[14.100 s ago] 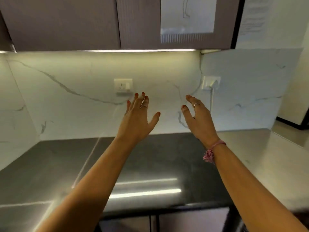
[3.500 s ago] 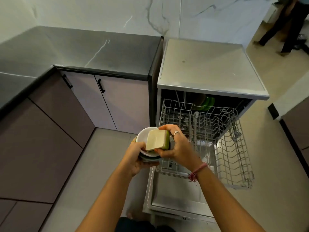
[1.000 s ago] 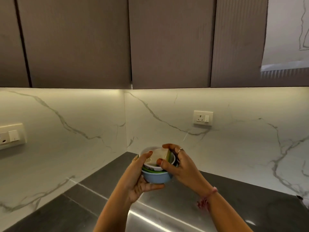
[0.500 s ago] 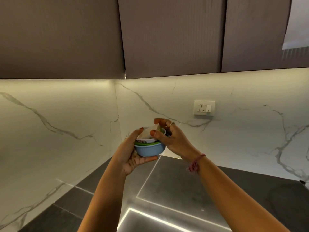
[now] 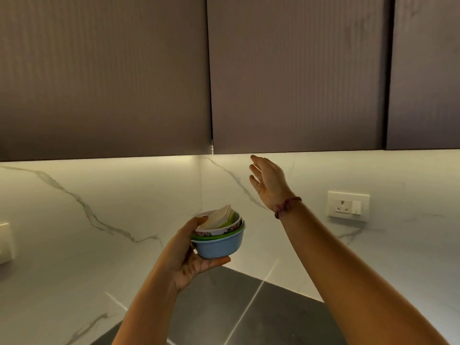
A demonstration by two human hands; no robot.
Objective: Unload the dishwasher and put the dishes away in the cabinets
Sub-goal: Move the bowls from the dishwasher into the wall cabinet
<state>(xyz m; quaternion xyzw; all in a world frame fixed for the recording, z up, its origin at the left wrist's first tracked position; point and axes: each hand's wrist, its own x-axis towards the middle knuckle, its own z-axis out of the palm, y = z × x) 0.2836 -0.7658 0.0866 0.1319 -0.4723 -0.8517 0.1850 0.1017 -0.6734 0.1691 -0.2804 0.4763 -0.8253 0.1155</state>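
1. Left hand [image 5: 189,255] grips a nested bowl stack [image 5: 219,235]: thumb on the rim, fingers under the blue base, held above the desk [image 5: 261,314] near its back corner.
2. Right hand [image 5: 267,181] is spread, holding nothing, just below the closed cabinet door [image 5: 298,70].
3. Stack looks light and rigid (likely plastic); the loose square dish [image 5: 220,216] on top could slide, so keep level, supporting the base

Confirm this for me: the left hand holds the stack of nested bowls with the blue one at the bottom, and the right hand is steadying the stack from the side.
Not quite. The head view shows the right hand off the stack of nested bowls, open and raised toward the bottom edge of the brown ribbed cabinet door. The left hand alone holds the stack, blue bowl at the bottom.
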